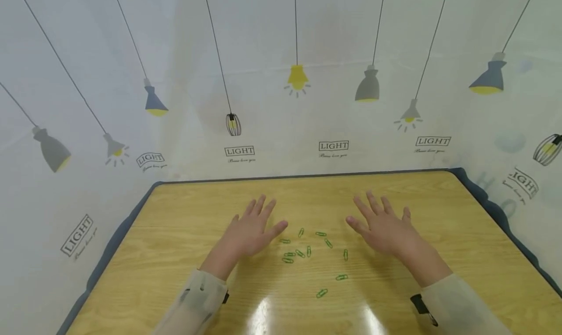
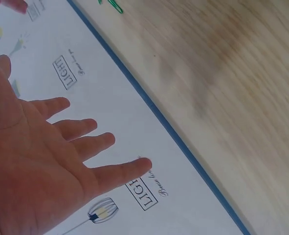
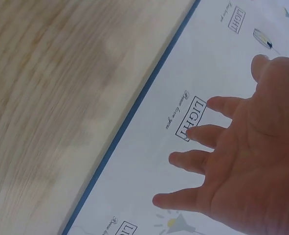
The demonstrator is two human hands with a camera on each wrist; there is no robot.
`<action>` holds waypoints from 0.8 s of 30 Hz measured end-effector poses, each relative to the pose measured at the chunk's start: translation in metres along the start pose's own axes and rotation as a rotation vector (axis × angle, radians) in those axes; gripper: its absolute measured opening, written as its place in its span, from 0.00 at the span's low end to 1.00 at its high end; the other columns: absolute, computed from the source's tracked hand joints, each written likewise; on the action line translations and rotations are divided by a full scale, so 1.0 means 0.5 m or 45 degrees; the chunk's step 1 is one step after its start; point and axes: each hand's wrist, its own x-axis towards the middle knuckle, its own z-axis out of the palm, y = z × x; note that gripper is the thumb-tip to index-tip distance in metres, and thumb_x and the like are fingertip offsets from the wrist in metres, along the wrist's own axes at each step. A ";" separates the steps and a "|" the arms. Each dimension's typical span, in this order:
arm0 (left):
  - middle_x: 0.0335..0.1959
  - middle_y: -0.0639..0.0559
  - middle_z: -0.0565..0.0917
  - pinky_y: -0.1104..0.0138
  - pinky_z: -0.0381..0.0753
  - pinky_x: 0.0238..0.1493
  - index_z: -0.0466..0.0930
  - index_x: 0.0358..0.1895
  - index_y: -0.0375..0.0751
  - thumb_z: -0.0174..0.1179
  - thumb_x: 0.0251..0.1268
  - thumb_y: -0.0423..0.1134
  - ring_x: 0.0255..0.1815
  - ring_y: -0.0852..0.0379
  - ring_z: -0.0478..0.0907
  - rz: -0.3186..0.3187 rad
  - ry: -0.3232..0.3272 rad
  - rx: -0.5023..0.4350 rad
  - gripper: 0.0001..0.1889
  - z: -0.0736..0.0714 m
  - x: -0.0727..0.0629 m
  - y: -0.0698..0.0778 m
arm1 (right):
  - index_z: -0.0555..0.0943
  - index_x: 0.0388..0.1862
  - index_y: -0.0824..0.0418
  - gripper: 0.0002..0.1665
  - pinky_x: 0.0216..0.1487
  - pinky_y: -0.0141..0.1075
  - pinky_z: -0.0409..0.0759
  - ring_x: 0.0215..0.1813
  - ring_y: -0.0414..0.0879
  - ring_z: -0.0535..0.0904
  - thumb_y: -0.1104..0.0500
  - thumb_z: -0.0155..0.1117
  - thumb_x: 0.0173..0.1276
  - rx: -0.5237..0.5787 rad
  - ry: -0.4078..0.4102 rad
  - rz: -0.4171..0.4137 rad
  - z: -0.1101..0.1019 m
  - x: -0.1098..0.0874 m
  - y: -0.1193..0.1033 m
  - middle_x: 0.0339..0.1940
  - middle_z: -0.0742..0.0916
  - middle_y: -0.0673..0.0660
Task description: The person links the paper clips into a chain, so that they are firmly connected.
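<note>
Wooden surface [image 1: 316,203], bearing scattered green paper clips [image 1: 309,251]. Left hand [image 1: 251,232], left of the clips, fingers spread straight; right hand [image 1: 386,230], right of them, fingers likewise outstretched. Far beyond: white backdrop [image 1: 263,91] printed with hanging lamps [image 1: 297,75].

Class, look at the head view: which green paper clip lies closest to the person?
The slanted paper clip, lowest in the picture; all the others lie higher, even the next-lowest clip, up and to its right.

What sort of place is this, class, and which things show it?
Probably an indoor tabletop workspace: a wood-grain table scattered with green paper clips, before a white backdrop printed with pendant lamps.
</note>
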 end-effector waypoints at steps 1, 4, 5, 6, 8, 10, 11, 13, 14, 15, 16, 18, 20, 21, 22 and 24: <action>0.91 0.47 0.41 0.28 0.52 0.81 0.45 0.89 0.55 0.34 0.77 0.78 0.91 0.40 0.41 0.013 -0.003 0.005 0.47 0.001 -0.004 0.004 | 0.51 0.90 0.50 0.51 0.73 0.86 0.40 0.86 0.78 0.46 0.22 0.35 0.81 -0.011 -0.002 -0.007 0.002 -0.002 -0.002 0.90 0.50 0.68; 0.90 0.43 0.49 0.32 0.64 0.78 0.48 0.88 0.53 0.37 0.79 0.76 0.90 0.38 0.48 0.058 0.003 0.028 0.46 0.003 -0.012 0.019 | 0.54 0.89 0.51 0.49 0.73 0.85 0.49 0.83 0.79 0.57 0.23 0.36 0.82 -0.031 -0.015 -0.046 0.008 -0.007 -0.010 0.89 0.55 0.71; 0.89 0.42 0.52 0.33 0.68 0.76 0.50 0.88 0.52 0.38 0.79 0.76 0.89 0.38 0.51 0.071 0.003 0.032 0.46 0.003 -0.014 0.024 | 0.55 0.89 0.51 0.49 0.72 0.84 0.53 0.82 0.79 0.60 0.24 0.36 0.82 -0.036 -0.022 -0.065 0.012 -0.008 -0.012 0.88 0.57 0.72; 0.88 0.41 0.56 0.34 0.72 0.73 0.51 0.88 0.51 0.40 0.79 0.75 0.88 0.37 0.55 0.083 0.001 0.034 0.45 0.004 -0.015 0.030 | 0.55 0.89 0.51 0.49 0.72 0.83 0.58 0.80 0.80 0.63 0.24 0.37 0.82 -0.040 -0.030 -0.087 0.015 -0.010 -0.014 0.87 0.59 0.73; 0.85 0.40 0.62 0.35 0.77 0.69 0.54 0.87 0.51 0.42 0.79 0.75 0.84 0.35 0.62 0.090 -0.026 0.019 0.45 0.004 -0.020 0.042 | 0.57 0.88 0.51 0.47 0.68 0.79 0.68 0.77 0.80 0.67 0.25 0.40 0.82 -0.042 -0.053 -0.124 0.021 -0.012 -0.018 0.85 0.63 0.75; 0.83 0.39 0.65 0.36 0.79 0.67 0.56 0.86 0.52 0.43 0.78 0.75 0.81 0.35 0.67 0.085 -0.076 -0.010 0.45 0.005 -0.024 0.054 | 0.58 0.88 0.50 0.47 0.62 0.75 0.76 0.75 0.81 0.69 0.26 0.43 0.82 -0.046 -0.078 -0.151 0.026 -0.017 -0.022 0.82 0.67 0.75; 0.82 0.39 0.67 0.37 0.80 0.67 0.57 0.86 0.52 0.43 0.78 0.76 0.79 0.35 0.70 0.084 -0.099 -0.016 0.45 0.006 -0.026 0.060 | 0.59 0.88 0.50 0.47 0.59 0.73 0.79 0.74 0.80 0.70 0.27 0.45 0.82 -0.042 -0.091 -0.159 0.028 -0.020 -0.023 0.80 0.70 0.75; 0.80 0.38 0.70 0.39 0.82 0.65 0.59 0.85 0.50 0.45 0.77 0.75 0.75 0.37 0.75 0.090 -0.147 -0.047 0.44 0.007 -0.031 0.072 | 0.60 0.87 0.50 0.47 0.54 0.69 0.83 0.70 0.76 0.76 0.27 0.49 0.81 -0.024 -0.129 -0.165 0.033 -0.025 -0.026 0.75 0.74 0.75; 0.78 0.38 0.72 0.41 0.83 0.63 0.61 0.84 0.49 0.46 0.78 0.74 0.72 0.39 0.79 0.100 -0.167 -0.060 0.44 0.009 -0.034 0.076 | 0.61 0.87 0.50 0.47 0.53 0.67 0.84 0.66 0.74 0.79 0.28 0.51 0.80 -0.003 -0.153 -0.165 0.036 -0.028 -0.027 0.72 0.76 0.74; 0.76 0.38 0.75 0.43 0.85 0.61 0.63 0.83 0.48 0.48 0.78 0.73 0.68 0.41 0.82 0.112 -0.183 -0.069 0.43 0.012 -0.037 0.080 | 0.61 0.87 0.51 0.47 0.53 0.66 0.85 0.63 0.70 0.82 0.28 0.53 0.80 0.022 -0.179 -0.164 0.038 -0.030 -0.028 0.70 0.78 0.74; 0.72 0.40 0.78 0.47 0.87 0.57 0.65 0.82 0.48 0.49 0.78 0.72 0.62 0.44 0.85 0.126 -0.199 -0.079 0.42 0.016 -0.039 0.084 | 0.62 0.86 0.52 0.47 0.52 0.64 0.86 0.60 0.67 0.84 0.30 0.56 0.79 0.063 -0.208 -0.166 0.041 -0.031 -0.029 0.68 0.79 0.73; 0.62 0.44 0.84 0.54 0.88 0.48 0.69 0.79 0.45 0.55 0.77 0.68 0.51 0.50 0.87 0.157 -0.242 -0.149 0.39 0.024 -0.043 0.090 | 0.64 0.85 0.54 0.46 0.49 0.59 0.87 0.50 0.59 0.87 0.33 0.61 0.78 0.162 -0.267 -0.159 0.046 -0.034 -0.029 0.60 0.84 0.70; 0.49 0.49 0.86 0.60 0.85 0.39 0.71 0.76 0.43 0.60 0.77 0.64 0.39 0.56 0.85 0.194 -0.285 -0.240 0.36 0.035 -0.044 0.093 | 0.67 0.82 0.57 0.43 0.42 0.52 0.87 0.40 0.53 0.86 0.37 0.65 0.77 0.281 -0.324 -0.165 0.051 -0.036 -0.027 0.49 0.88 0.65; 0.44 0.52 0.86 0.63 0.83 0.36 0.72 0.74 0.43 0.63 0.76 0.62 0.35 0.58 0.83 0.208 -0.308 -0.286 0.35 0.042 -0.044 0.095 | 0.69 0.80 0.58 0.41 0.38 0.47 0.85 0.36 0.50 0.85 0.40 0.67 0.77 0.336 -0.341 -0.184 0.054 -0.038 -0.025 0.43 0.88 0.62; 0.40 0.53 0.85 0.64 0.81 0.33 0.73 0.73 0.43 0.64 0.75 0.60 0.32 0.59 0.80 0.218 -0.336 -0.339 0.33 0.049 -0.044 0.098 | 0.71 0.77 0.59 0.39 0.35 0.42 0.82 0.33 0.47 0.82 0.42 0.68 0.77 0.387 -0.358 -0.204 0.058 -0.040 -0.022 0.37 0.87 0.58; 0.36 0.56 0.83 0.67 0.79 0.31 0.73 0.71 0.43 0.67 0.74 0.56 0.29 0.60 0.79 0.238 -0.386 -0.434 0.31 0.067 -0.046 0.101 | 0.74 0.72 0.59 0.32 0.30 0.36 0.75 0.27 0.43 0.76 0.47 0.70 0.76 0.464 -0.388 -0.258 0.067 -0.044 -0.015 0.29 0.84 0.53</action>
